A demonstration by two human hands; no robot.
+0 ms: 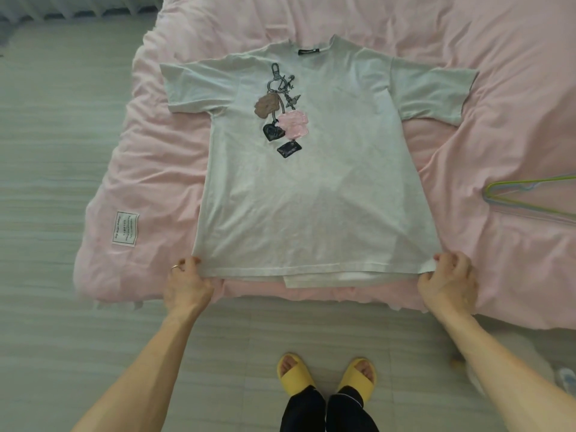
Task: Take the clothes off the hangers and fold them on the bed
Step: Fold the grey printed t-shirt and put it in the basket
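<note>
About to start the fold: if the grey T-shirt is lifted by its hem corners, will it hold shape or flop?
Probably floppy: the T-shirt lies thin and limp on the pink duvet. Likely light: the left hand and right hand only pinch its hem corners. The charm print may stiffen the chest.

The shirt [311, 188] lies flat across the middle of the bed [514, 88], with its sleeves spread left and right. Beyond the collar and to the right, the duvet is bare and wrinkled. On the left, only a narrower bare strip runs to the bed's edge. Hangers [530, 207] lie at the right edge, apart from the shirt. The left grip [187, 285] and right grip [448, 282] hold the hem corners at the near edge, and the hem between them is uncovered.
</note>
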